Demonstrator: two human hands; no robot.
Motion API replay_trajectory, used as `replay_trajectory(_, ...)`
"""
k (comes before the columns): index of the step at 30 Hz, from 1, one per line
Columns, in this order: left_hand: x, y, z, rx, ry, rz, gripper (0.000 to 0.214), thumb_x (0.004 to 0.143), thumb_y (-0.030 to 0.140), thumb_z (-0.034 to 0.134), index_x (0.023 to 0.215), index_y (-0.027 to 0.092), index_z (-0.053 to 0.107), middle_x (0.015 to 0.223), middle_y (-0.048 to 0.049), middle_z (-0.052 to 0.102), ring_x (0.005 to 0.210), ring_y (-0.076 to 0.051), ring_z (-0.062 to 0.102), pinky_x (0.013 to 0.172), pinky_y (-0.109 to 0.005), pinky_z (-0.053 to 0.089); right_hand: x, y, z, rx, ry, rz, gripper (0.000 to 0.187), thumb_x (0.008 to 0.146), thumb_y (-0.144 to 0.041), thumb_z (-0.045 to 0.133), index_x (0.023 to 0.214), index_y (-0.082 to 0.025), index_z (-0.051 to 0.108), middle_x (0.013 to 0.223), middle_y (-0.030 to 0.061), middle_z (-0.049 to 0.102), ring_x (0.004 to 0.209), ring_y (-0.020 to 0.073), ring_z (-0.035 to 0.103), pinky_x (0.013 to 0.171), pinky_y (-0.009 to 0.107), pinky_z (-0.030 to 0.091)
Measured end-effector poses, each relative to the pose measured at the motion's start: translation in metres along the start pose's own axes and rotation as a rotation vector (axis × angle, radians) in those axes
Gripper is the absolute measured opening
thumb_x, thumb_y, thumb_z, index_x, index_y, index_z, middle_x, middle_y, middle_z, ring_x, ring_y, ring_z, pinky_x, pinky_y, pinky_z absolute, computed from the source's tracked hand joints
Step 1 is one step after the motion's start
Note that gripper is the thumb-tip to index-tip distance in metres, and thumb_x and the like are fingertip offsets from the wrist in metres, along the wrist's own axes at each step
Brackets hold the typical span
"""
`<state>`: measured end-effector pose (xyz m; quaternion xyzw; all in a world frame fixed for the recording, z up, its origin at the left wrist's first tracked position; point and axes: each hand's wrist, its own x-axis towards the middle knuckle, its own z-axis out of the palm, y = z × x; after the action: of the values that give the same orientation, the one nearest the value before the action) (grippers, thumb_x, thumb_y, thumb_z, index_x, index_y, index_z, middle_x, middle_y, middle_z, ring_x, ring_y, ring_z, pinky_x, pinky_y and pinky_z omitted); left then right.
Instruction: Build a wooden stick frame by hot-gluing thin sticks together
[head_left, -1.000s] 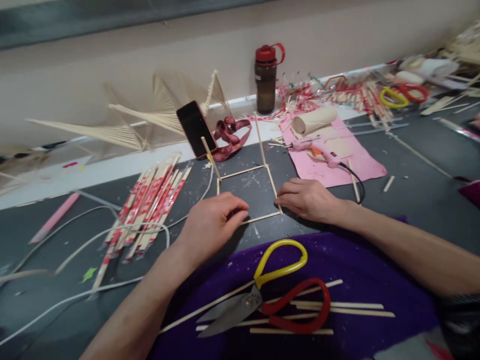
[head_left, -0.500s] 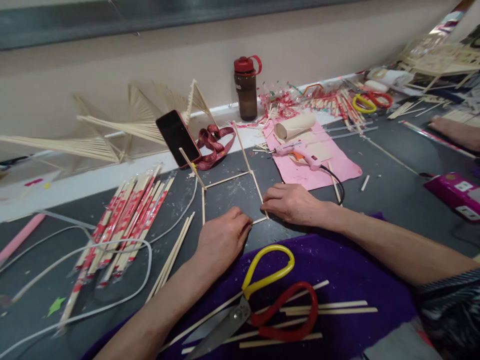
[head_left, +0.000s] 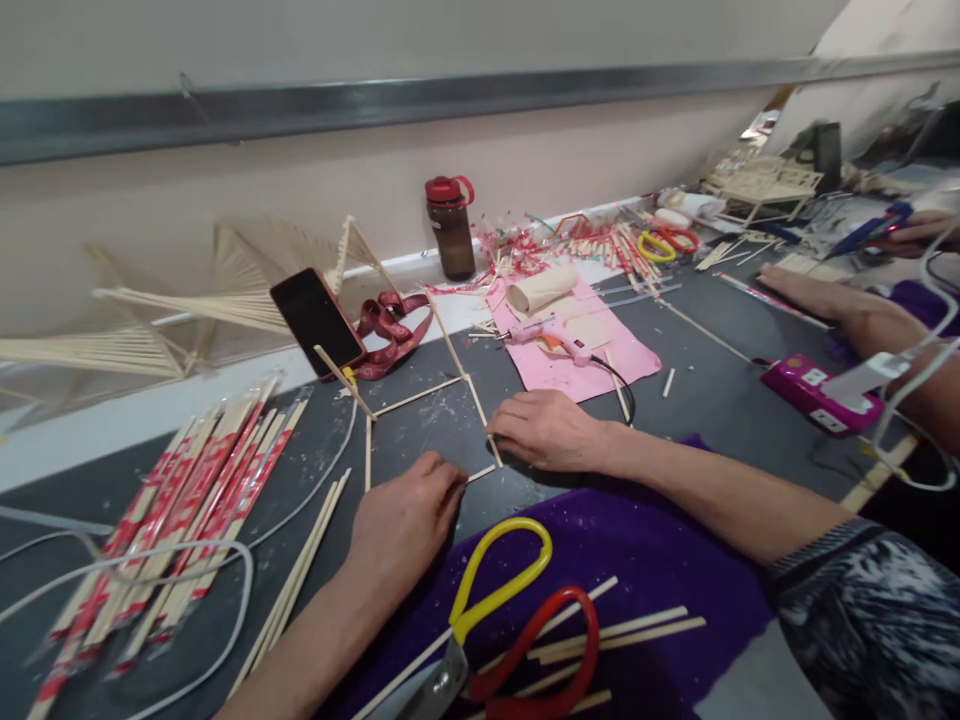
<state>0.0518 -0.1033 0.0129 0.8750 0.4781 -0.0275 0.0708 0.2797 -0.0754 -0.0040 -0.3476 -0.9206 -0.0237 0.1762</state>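
Observation:
A square frame of thin wooden sticks (head_left: 417,397) lies on the dark table, with two sticks rising from its far corners. My left hand (head_left: 405,520) rests with curled fingers on the frame's near edge, pinching the near stick. My right hand (head_left: 544,432) presses on the frame's near right corner, its fingers bent down over the sticks. Scissors with one yellow and one red handle (head_left: 510,620) lie on a purple cloth (head_left: 645,540) just in front of me, among several loose sticks.
Wrapped chopsticks (head_left: 180,500) and white cables lie at the left. A black phone (head_left: 316,320), a red lanyard, a brown bottle (head_left: 452,228) and a pink glue gun (head_left: 551,338) on a pink mat stand behind. Another person's hands (head_left: 817,295) work at the right by a magenta box (head_left: 814,393).
The view has swung to the right and upward, bringing in another person's hands and the magenta box. My hands stay on the frame's near edge and corner.

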Motion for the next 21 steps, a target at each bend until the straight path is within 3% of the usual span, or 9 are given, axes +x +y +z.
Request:
replay_trajectory(2, 0.0, 0.001, -0.001, -0.005, -0.002, -0.003, 0.029, 0.093, 0.033, 0.035, 0.095, 0.024, 0.063, 0.093, -0.0006, 0.062, 0.08, -0.015, 0.063, 0.059, -0.025, 0.04, -0.002, 0.012, -0.013, 0.003, 0.072, 0.138, 0.018, 0.091, -0.025, 0.045, 0.095, -0.017, 0.06, 0.091, 0.0058, 0.064, 0.083, 0.0145, 0.055, 0.069, 0.026, 0.036)
replay_trajectory(5, 0.0, 0.002, -0.001, -0.004, -0.012, -0.011, 0.029, 0.093, 0.032, 0.036, 0.095, 0.024, 0.063, 0.094, -0.0006, 0.062, 0.08, -0.015, 0.063, 0.058, -0.025, 0.04, -0.007, 0.039, -0.032, -0.071, 0.147, 0.51, 0.02, 0.091, -0.028, 0.044, 0.094, -0.018, 0.06, 0.093, 0.0056, 0.064, 0.081, 0.0148, 0.057, 0.068, 0.026, 0.036)
replay_trajectory(9, 0.0, 0.003, -0.002, -0.01, -0.02, -0.013, 0.029, 0.093, 0.031, 0.035, 0.095, 0.024, 0.063, 0.094, -0.0012, 0.061, 0.082, -0.016, 0.063, 0.059, -0.025, 0.041, -0.009, 0.074, -0.036, -0.23, 0.022, 0.862, 0.033, 0.088, -0.042, 0.044, 0.102, -0.017, 0.061, 0.104, 0.0105, 0.063, 0.091, 0.0216, 0.058, 0.068, 0.029, 0.036)
replay_trajectory(12, 0.0, 0.002, -0.001, -0.017, -0.016, -0.016, 0.028, 0.093, 0.031, 0.035, 0.096, 0.024, 0.062, 0.095, -0.0006, 0.061, 0.082, -0.015, 0.063, 0.06, -0.025, 0.041, -0.008, 0.087, -0.028, -0.209, -0.112, 0.954, 0.036, 0.087, -0.046, 0.043, 0.097, -0.017, 0.062, 0.1, 0.0121, 0.065, 0.088, 0.0231, 0.059, 0.066, 0.029, 0.036)
replay_trajectory(14, 0.001, 0.002, -0.001, -0.024, -0.017, -0.011, 0.027, 0.093, 0.03, 0.035, 0.096, 0.024, 0.062, 0.095, -0.0002, 0.061, 0.082, -0.015, 0.063, 0.061, -0.025, 0.042, -0.008, 0.091, -0.025, -0.188, -0.136, 0.964, 0.037, 0.085, -0.05, 0.044, 0.092, -0.018, 0.063, 0.095, 0.0111, 0.067, 0.084, 0.0224, 0.06, 0.065, 0.028, 0.036)
replay_trajectory(18, 0.001, 0.0, -0.001, -0.038, -0.025, -0.006, 0.027, 0.093, 0.029, 0.035, 0.096, 0.024, 0.061, 0.095, -0.0001, 0.061, 0.085, -0.015, 0.063, 0.064, -0.025, 0.043, -0.01, 0.092, -0.028, -0.106, -0.068, 0.997, 0.04, 0.081, -0.053, 0.048, 0.094, -0.018, 0.063, 0.092, 0.0097, 0.068, 0.082, 0.0216, 0.06, 0.065, 0.027, 0.036)
replay_trajectory(21, 0.0, 0.0, -0.001, -0.035, -0.031, -0.012, 0.027, 0.093, 0.03, 0.035, 0.096, 0.024, 0.061, 0.095, -0.0007, 0.061, 0.085, -0.015, 0.063, 0.064, -0.025, 0.044, -0.015, 0.093, -0.029, 0.053, 0.074, 1.033, 0.036, 0.079, -0.049, 0.052, 0.096, -0.018, 0.062, 0.091, 0.0072, 0.068, 0.081, 0.0193, 0.059, 0.064, 0.025, 0.036)
